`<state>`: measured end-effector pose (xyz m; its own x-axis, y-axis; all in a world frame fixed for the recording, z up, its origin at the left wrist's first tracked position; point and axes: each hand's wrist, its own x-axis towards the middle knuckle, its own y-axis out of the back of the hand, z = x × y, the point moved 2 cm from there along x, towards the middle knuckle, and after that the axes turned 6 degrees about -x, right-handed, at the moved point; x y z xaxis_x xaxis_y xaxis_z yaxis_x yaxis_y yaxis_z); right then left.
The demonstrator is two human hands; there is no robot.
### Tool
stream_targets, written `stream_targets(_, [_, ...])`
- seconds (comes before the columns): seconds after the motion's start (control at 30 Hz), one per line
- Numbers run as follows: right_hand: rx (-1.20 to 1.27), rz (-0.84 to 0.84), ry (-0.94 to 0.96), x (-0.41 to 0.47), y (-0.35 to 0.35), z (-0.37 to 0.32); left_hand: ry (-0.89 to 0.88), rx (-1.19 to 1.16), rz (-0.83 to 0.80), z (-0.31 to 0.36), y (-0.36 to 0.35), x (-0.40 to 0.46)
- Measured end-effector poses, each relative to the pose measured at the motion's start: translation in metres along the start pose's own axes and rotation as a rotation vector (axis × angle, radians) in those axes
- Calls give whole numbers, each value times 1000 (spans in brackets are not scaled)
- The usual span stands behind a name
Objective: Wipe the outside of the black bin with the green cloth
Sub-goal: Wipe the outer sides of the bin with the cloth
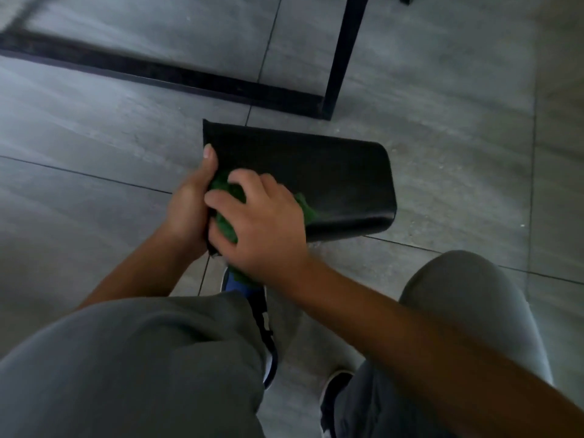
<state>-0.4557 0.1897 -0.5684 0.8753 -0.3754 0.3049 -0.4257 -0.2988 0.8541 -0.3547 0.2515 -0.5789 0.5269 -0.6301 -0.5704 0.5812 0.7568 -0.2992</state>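
The black bin [316, 172] lies on its side on the grey tiled floor, its open rim toward the left and its rounded bottom toward the right. My left hand [189, 207] grips the rim at the bin's left end, thumb up along the edge. My right hand [262, 226] presses the crumpled green cloth [226, 197] against the bin's upper side near the rim. Most of the cloth is hidden under my fingers; a green bit [305, 207] shows beyond my knuckles.
A black metal table frame [177, 77] runs along the floor behind the bin, with an upright leg [344, 52] at the right. My knees in grey trousers [132, 368] and my shoes [265, 330] fill the foreground. Grey floor tiles [458, 153] surround the bin.
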Motion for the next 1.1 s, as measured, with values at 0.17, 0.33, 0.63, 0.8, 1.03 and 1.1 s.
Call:
stream_targets(0.17, [-290,101,-342,21,23,123,14,-31,108,-3,3,-3])
stream_targets(0.33, [-218,68,-253,-17,11,71,15,-46,144,1,-7,-6])
stream_targets(0.63, [-258,138,-385,-12,14,113,-42,-98,208,1,-2,-11])
stream_targets(0.8, [36,29,-102,-9,-9,-5,50,-316,61,3,-2,-16])
stream_targets(1.03, [-99,91,-413,-36,1,108,33,-271,161,-1,10,-16])
stream_targets(1.1, [-52,127,-642,-31,4,118,-1,-256,173,4,10,-15])
